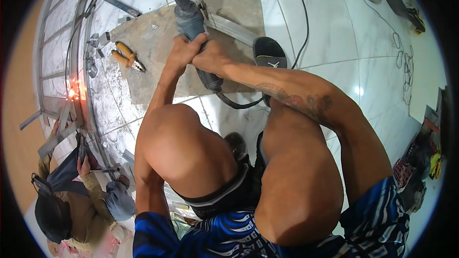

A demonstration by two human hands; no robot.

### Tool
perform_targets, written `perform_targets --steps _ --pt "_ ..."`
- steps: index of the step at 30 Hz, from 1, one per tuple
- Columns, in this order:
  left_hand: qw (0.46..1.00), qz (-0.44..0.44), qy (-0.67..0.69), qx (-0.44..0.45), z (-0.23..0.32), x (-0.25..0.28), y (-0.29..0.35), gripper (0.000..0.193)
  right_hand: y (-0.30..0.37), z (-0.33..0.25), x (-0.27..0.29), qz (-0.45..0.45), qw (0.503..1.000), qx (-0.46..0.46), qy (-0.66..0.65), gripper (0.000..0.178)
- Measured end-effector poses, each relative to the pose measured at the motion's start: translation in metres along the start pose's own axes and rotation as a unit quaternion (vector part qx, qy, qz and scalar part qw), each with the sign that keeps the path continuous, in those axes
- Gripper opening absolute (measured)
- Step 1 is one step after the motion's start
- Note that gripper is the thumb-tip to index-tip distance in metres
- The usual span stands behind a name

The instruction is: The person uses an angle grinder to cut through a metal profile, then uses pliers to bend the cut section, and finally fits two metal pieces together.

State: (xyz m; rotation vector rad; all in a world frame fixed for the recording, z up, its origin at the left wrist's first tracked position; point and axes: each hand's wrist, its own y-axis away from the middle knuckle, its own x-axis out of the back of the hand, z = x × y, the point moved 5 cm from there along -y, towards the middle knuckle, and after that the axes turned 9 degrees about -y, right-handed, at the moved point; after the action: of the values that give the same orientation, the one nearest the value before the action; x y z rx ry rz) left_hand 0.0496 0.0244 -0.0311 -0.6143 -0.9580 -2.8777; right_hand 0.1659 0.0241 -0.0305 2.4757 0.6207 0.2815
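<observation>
A dark grey angle grinder is gripped around its body by both of my hands. My left hand wraps its left side, and my right hand closes over the right, partly overlapping the left. The grinder's thin disc appears edge-on beside the end of a metal bar; whether they touch I cannot tell. That bar lies on a worn grey-brown board, its other end by my sandalled foot. Left of my hands, pliers with yellow handles rest partly on the board.
Another person works at lower left, with bright sparks at a metal frame. Metal offcuts lie near the board. A black cable runs over the tiled floor. Bags and clutter stand far right.
</observation>
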Motion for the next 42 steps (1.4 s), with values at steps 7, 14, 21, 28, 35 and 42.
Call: perform_targets --steps 7,14,21,28,35,42 --pt "1.000 0.022 0.018 0.009 -0.003 -0.005 -0.013 0.053 -0.006 -0.005 0.008 0.010 1.000 -0.006 0.017 0.029" --pt "0.999 -0.015 0.042 -0.002 -0.009 -0.014 -0.021 0.050 0.008 -0.022 0.017 0.017 0.997 -0.053 0.046 0.025" --pt "0.995 -0.034 0.092 -0.028 -0.007 -0.022 -0.026 0.044 -0.012 0.002 0.019 0.020 0.997 -0.046 0.051 0.041" --pt "0.995 -0.058 0.077 -0.019 -0.009 -0.019 -0.024 0.044 -0.015 0.003 0.014 0.022 0.996 -0.060 0.063 0.029" --pt "0.995 -0.062 0.078 0.000 -0.008 -0.020 -0.025 0.048 -0.023 0.014 0.015 0.017 0.994 -0.070 0.082 0.029" --pt "0.995 -0.057 0.078 0.003 -0.013 -0.020 -0.029 0.051 -0.020 0.011 0.014 0.007 0.994 -0.081 0.069 0.031"
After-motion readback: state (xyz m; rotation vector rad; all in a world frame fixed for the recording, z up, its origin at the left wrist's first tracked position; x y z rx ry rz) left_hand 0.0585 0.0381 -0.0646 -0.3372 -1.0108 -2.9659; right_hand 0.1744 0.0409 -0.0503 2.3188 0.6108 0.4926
